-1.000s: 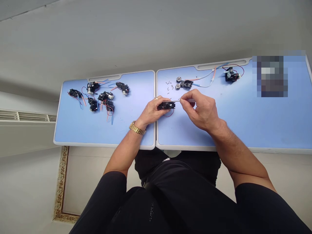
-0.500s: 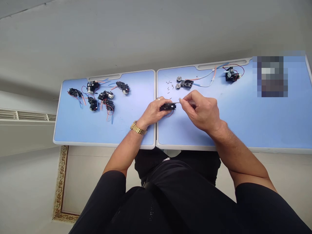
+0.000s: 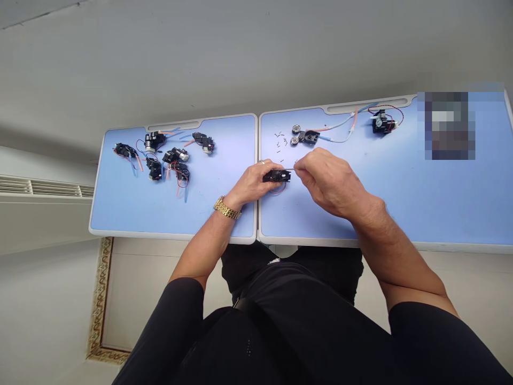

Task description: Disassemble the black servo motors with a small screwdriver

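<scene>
Near the table's middle seam, my left hand [image 3: 250, 184] is closed around a small black plastic motor unit [image 3: 282, 176], whose right end sticks out past the fingers. A thin red wire loops out below it. My right hand [image 3: 334, 184] is wrapped round a screwdriver [image 3: 290, 169]; only its thin metal shaft shows, running left along the unit's upper edge. Whether the tip sits in a screw cannot be made out. Just beyond my hands lie several small loose screws [image 3: 278, 152]. A black housing [image 3: 309, 137] with two round metal gear-like parts [image 3: 295, 129] rests behind them.
Several black motor units [image 3: 154, 141] with blue and orange tubes lie on the left blue tabletop [image 3: 120, 214]. Another unit [image 3: 382, 122] with red wire stands at the back right, near thin tubing [image 3: 339, 141]. A blurred patch [image 3: 449, 125] hides something at far right.
My right hand has turned over the screwdriver, its knuckles rolling so that the fingers now cover more of the tool. My left hand and the motor unit stay in place.
</scene>
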Motion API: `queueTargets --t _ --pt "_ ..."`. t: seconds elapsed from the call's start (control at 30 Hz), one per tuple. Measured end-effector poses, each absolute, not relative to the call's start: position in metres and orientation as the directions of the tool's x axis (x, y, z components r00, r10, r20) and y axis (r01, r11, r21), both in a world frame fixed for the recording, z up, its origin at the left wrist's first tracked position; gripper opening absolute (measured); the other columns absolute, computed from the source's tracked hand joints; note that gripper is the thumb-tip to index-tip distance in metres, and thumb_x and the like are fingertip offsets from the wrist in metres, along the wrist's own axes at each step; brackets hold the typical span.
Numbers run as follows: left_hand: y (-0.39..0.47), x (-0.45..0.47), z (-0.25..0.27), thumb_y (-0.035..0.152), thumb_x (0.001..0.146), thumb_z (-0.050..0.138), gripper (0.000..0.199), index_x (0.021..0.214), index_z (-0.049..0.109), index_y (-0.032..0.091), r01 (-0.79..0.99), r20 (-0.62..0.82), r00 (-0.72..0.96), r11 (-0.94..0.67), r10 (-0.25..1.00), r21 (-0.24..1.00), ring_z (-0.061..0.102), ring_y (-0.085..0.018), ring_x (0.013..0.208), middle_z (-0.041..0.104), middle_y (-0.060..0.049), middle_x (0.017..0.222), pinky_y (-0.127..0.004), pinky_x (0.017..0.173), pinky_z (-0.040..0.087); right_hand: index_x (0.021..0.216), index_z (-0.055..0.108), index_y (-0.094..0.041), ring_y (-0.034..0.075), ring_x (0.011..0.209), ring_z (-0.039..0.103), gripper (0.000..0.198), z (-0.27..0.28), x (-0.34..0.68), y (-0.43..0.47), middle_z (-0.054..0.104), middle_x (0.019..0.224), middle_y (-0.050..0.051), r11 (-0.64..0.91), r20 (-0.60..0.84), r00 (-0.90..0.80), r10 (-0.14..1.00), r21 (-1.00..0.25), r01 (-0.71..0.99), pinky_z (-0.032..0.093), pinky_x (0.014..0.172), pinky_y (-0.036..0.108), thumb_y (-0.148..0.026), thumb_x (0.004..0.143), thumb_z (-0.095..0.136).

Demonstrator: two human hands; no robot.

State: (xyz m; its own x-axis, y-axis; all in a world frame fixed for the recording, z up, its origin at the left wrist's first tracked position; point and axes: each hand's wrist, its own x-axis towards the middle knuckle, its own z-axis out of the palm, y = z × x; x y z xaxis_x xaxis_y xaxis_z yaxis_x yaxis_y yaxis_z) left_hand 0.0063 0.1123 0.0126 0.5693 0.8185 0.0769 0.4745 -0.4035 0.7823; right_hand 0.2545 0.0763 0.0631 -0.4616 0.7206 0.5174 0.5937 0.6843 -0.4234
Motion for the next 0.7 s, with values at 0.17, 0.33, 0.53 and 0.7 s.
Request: queueTargets --t 0.17,0.33,0.53,0.7 --pt "0.112 0.006 0.012 0.018 0.095 0.078 0.030 0.123 0.077 0.026 0.488 0.073 0.574 -0.413 0.815 0.769 0.068 -0.019 0.094 0.073 -0.002 0.104 -0.036 0.092 0.055 0.104 0.059 -0.026 0.020 0.068 0.056 0.019 0.061 0.256 0.078 0.066 0.078 0.001 0.579 0.485 -0.356 0.799 -0.459 0.674 0.042 0.065 0.036 -0.037 0.117 0.051" --pt "0.112 0.006 0.009 0.017 0.095 0.078 0.031 0.125 0.076 0.026 0.488 0.085 0.578 -0.426 0.812 0.762 0.068 -0.019 0.094 0.073 -0.002 0.104 -0.036 0.092 0.055 0.107 0.058 -0.027 0.023 0.082 0.062 0.012 0.059 0.255 0.078 0.070 0.092 0.005 0.628 0.513 -0.386 0.767 -0.473 0.618 0.050 0.079 0.040 -0.024 0.113 0.048" --pt "0.112 0.007 0.010 0.018 0.094 0.080 0.031 0.123 0.077 0.026 0.474 0.089 0.581 -0.424 0.809 0.772 0.068 -0.019 0.094 0.073 -0.002 0.104 -0.036 0.092 0.055 0.114 0.060 -0.025 0.024 0.085 0.067 0.010 0.056 0.254 0.080 0.071 0.094 0.006 0.626 0.541 -0.347 0.766 -0.503 0.596 0.051 0.080 0.040 -0.032 0.113 0.052" --pt "0.111 0.008 0.010 0.018 0.094 0.080 0.032 0.125 0.076 0.026 0.478 0.083 0.582 -0.423 0.809 0.770 0.070 -0.019 0.097 0.075 -0.002 0.107 -0.037 0.095 0.056 0.096 0.060 -0.027 0.020 0.065 0.054 0.025 0.052 0.256 0.081 0.061 0.071 0.000 0.563 0.538 -0.288 0.792 -0.463 0.685 0.043 0.069 0.038 -0.039 0.116 0.050"
